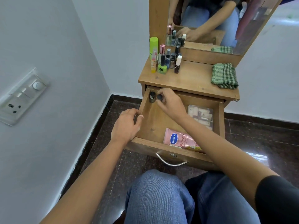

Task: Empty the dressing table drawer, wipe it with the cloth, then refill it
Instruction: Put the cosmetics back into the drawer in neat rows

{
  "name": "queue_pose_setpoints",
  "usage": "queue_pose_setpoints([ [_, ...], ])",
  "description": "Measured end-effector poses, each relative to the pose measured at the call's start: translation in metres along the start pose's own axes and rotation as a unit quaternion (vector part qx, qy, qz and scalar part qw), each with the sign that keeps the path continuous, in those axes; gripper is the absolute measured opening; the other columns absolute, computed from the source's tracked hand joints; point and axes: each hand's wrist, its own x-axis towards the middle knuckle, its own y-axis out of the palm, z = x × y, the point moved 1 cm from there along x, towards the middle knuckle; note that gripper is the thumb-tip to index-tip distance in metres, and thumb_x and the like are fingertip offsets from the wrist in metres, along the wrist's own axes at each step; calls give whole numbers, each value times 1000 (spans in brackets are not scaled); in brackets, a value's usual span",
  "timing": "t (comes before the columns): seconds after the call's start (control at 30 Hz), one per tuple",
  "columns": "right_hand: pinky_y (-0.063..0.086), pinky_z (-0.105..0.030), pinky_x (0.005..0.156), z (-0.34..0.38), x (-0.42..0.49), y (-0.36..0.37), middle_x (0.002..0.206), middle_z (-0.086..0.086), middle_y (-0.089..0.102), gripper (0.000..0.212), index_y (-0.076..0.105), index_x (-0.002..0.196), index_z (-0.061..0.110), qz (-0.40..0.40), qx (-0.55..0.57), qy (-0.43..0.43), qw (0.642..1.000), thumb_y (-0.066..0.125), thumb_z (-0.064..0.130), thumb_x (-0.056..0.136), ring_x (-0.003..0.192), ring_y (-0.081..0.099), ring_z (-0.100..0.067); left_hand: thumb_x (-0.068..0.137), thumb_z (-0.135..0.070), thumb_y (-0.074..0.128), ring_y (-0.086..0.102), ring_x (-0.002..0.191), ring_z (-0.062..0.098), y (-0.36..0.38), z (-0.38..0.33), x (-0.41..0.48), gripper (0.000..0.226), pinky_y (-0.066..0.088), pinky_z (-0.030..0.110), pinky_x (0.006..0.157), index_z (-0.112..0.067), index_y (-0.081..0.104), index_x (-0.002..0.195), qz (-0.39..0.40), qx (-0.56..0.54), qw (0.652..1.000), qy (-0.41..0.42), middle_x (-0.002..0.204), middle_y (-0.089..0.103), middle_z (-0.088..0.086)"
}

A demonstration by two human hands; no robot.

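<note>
Right hand point(169, 102) pinches the black cap of a small dark bottle point(160, 97) at the far-left corner of the open wooden drawer point(155, 120); left hand point(127, 125) curls over the drawer's left wall. Judged light, rigid, smooth, probably breakable glass: grip below the cap, upright.

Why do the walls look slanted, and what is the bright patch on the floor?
Head view: the wide-angle lens tilts the wall and switch plate; the patch is light glaring off the glossy floor; elsewhere lighting is soft, shadows faint.
</note>
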Motion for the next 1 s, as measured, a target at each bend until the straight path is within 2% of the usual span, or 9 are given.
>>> queue_pose_setpoints([
  [0.1, 43, -24, 71, -11, -3, 19, 103, -1, 56, 25, 57, 108, 13, 21, 13, 60, 998, 64, 13, 84, 80, 54, -12, 97, -39, 48, 55, 104, 12, 0, 0, 0, 32, 51, 35, 86, -21, 61, 120, 1, -2, 1000, 1, 117, 62, -3],
  [0.27, 44, -23, 71, -22, -9, 39, 97, 5, 53, 27, 58, 105, 13, 11, 60, 135, 989, 66, 5, 81, 79, 52, -9, 97, -41, 48, 55, 104, 11, 0, 1, 1, 33, 51, 33, 86, -22, 61, 120, 4, -2, 1000, -2, 117, 61, -4],
  [0.43, 40, -17, 69, -29, -13, 51, 97, -10, 60, 21, 61, 101, 7, -16, 116, 223, 968, 65, 0, 82, 77, 52, -10, 97, -41, 47, 55, 103, 11, 1, 2, 1, 32, 50, 33, 85, -22, 61, 119, 2, -2, 1000, 3, 117, 62, -4],
  [0.53, 40, -17, 69, -31, -12, 57, 97, -12, 61, 19, 61, 101, 5, -19, 123, 245, 961, 65, 0, 82, 77, 51, -11, 97, -40, 47, 55, 105, 11, 1, 2, 0, 32, 51, 35, 86, -21, 61, 119, 2, -1, 1000, 5, 117, 62, -3],
  [0.7, 50, -30, 75, -31, -7, 66, 97, -14, 62, 23, 60, 103, 3, -28, 130, 276, 952, 67, 1, 81, 79, 55, -15, 97, -40, 47, 55, 105, 11, 1, 2, 1, 32, 52, 36, 85, -21, 61, 119, 1, -6, 1000, 7, 116, 62, -4],
  [0.8, 52, -35, 79, -30, -2, 69, 91, -9, 61, 22, 59, 104, 2, -35, 134, 303, 943, 66, 1, 83, 82, 56, -17, 97, -40, 47, 56, 105, 12, 1, 2, 1, 32, 52, 38, 87, -21, 61, 119, 3, -5, 1000, 5, 117, 62, -4],
  [1.0, 52, -32, 81, -24, 6, 74, 98, -13, 67, 16, 64, 104, 1, -61, 152, 343, 925, 63, 3, 88, 91, 63, -22, 97, -41, 47, 55, 106, 12, 1, 2, 1, 33, 52, 38, 89, -21, 61, 120, 6, 1, 1000, 3, 119, 62, -3],
])
